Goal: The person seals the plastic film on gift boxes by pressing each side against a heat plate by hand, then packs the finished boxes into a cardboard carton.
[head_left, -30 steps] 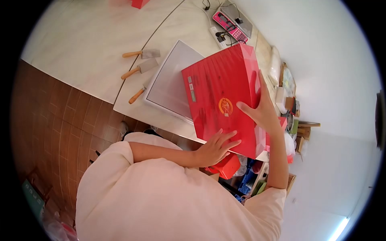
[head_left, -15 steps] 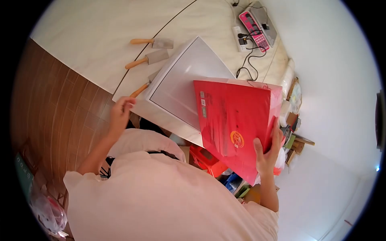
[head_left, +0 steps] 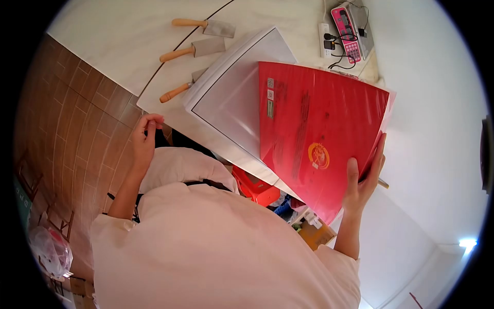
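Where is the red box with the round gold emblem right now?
In the head view, the red box is right of centre, its right edge in the right hand, its left part overlapping the white unit with the grey top.

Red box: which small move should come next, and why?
Probably bring the left hand over to steady the red box: only the right hand grips it, at one side, and its lower corner appears to jut past the edge of the table.

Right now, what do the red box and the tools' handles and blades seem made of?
Red box: probably printed card, glossy, perhaps film-wrapped, given its streaky highlights. Handles: seemingly smooth wood, by their warm tan colour. Blades: likely metal, dull grey with a faint sheen.
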Available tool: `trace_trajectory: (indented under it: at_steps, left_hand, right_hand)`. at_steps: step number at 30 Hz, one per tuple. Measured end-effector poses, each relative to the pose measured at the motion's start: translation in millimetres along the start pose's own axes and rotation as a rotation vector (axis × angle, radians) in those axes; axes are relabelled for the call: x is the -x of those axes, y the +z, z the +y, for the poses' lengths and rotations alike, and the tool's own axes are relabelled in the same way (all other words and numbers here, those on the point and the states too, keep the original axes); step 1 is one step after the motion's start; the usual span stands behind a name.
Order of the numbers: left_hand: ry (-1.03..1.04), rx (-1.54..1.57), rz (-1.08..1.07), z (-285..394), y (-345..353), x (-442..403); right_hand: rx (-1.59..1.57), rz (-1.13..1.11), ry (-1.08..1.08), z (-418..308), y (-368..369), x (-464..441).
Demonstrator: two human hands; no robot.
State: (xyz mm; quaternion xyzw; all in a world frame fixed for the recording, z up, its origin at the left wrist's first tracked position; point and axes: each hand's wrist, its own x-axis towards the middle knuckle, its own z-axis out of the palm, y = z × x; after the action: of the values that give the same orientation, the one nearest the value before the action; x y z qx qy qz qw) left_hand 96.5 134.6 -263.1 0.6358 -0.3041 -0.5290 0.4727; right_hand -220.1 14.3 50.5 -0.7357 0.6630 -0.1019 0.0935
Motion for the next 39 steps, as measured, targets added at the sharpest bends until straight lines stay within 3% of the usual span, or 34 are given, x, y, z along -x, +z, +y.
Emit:
trace_trajectory:
  at_steps: [7, 12, 15, 17, 34, 39]
  left_hand:
    - [0.012, 0.025, 0.01, 19.2, 3.3, -7.4]
    - [0.036, -0.201, -0.126, -50.1, 34.3, -26.0]
    - [-0.005, -0.235, -0.147, -43.2, 50.9, -29.7]
    - [0.206, -0.331, -0.142, -47.2, 57.9, -40.8]
    - [0.163, -0.445, -0.153, -38.8, 64.4, -38.2]
    - [0.195, -0.465, -0.183, -49.7, 54.4, -41.2]
  right_hand:
    - [0.027, 0.008, 0.001, 0.5, -2.8, 1.7]
    - [0.051, -0.115, 0.04, -4.1, -14.9, 12.6]
    - [0.031, -0.125, -0.005, 3.7, -17.2, 31.9]
    - [0.025, -0.128, 0.009, 10.3, -13.0, 36.6]
    - [-0.071, 0.056, -0.13, -21.1, 3.8, -32.6]
    - [-0.126, 0.064, -0.23, -0.5, 5.0, -37.1]
